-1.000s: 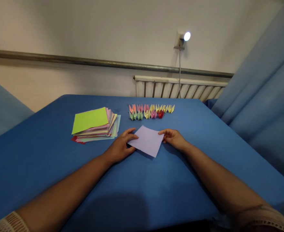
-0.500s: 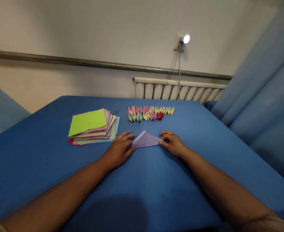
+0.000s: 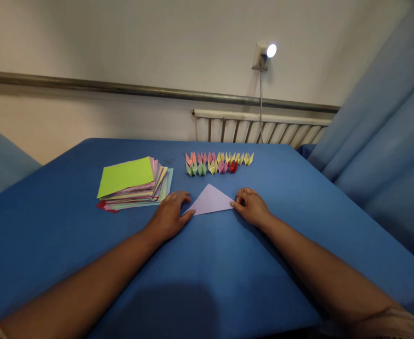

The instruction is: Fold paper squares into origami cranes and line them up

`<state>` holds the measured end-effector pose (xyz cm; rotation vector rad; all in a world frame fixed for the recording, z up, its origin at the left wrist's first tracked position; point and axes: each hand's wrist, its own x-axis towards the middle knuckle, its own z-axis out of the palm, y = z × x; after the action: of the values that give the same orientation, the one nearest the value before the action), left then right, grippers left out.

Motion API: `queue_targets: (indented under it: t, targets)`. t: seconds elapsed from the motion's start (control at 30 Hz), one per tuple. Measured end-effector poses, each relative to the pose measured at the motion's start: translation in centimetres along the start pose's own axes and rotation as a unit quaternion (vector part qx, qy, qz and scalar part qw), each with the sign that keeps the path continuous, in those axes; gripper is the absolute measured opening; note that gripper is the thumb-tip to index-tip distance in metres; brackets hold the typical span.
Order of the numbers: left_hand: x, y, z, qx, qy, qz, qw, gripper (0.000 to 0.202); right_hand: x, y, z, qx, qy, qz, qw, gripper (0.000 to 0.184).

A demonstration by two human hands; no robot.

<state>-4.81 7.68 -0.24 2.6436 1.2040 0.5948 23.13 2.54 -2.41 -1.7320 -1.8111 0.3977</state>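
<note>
Left of the left hand [image 3: 170, 214], a paper stack [image 3: 126, 177] could slide if nudged. Thumb and fingers spread, that hand touches a folded lilac sheet [image 3: 211, 201] between the hands; the right hand [image 3: 252, 206] pinches its right corner, where tugging could skew the fold.

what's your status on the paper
Left hand touching, right hand pinching, opposite corners of folded lilac paper triangle. Long edge toward person. Multicoloured paper stack, colourful pointed paper figures apart from triangle.
</note>
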Motion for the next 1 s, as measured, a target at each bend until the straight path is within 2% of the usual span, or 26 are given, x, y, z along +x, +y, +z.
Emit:
queue_targets:
  t: [0.07,0.13,0.2,0.37,0.53,0.63,0.83,0.93,1.0]
  targets:
    - [-0.1,0.6,-0.1,0.002,-0.022,0.045,0.999,0.039,-0.1,0.2,0.2,0.044,0.001,0.000,0.999,0.020]
    - [-0.2,1.2,-0.2,0.000,-0.066,0.099,0.993,0.042,-0.2,0.3,0.6,0.086,0.001,-0.019,0.996,0.020]
    - [-0.3,1.8,-0.2,-0.001,-0.092,0.119,0.989,0.042,-0.4,0.3,1.0,0.106,-0.005,-0.038,0.994,0.019]
    - [-0.6,2.0,-0.1,-0.004,-0.112,0.120,0.986,0.038,-0.3,0.1,0.6,0.040,-0.008,0.000,0.999,0.021]
    - [-1.6,2.1,-0.4,-0.021,-0.147,0.129,0.980,0.052,-0.5,-0.4,-0.4,-0.044,0.006,0.005,0.999,0.016]
    - [-2.2,2.4,-0.5,-0.031,-0.157,0.117,0.980,0.060,-1.1,-1.3,-0.1,0.002,0.028,-0.009,1.000,0.013]
    - [-2.3,2.8,-0.6,-0.017,-0.173,0.106,0.979,0.066,-1.5,-2.7,0.8,0.113,0.051,0.042,0.991,0.031]
    - [-1.8,2.8,-0.6,-0.031,-0.149,0.106,0.983,0.062,-1.2,-2.8,0.6,0.083,0.045,0.074,0.993,0.035]
    - [-1.5,2.7,-0.5,-0.042,-0.132,0.102,0.985,0.054,-1.0,-2.9,0.4,0.050,0.034,0.088,0.994,0.030]
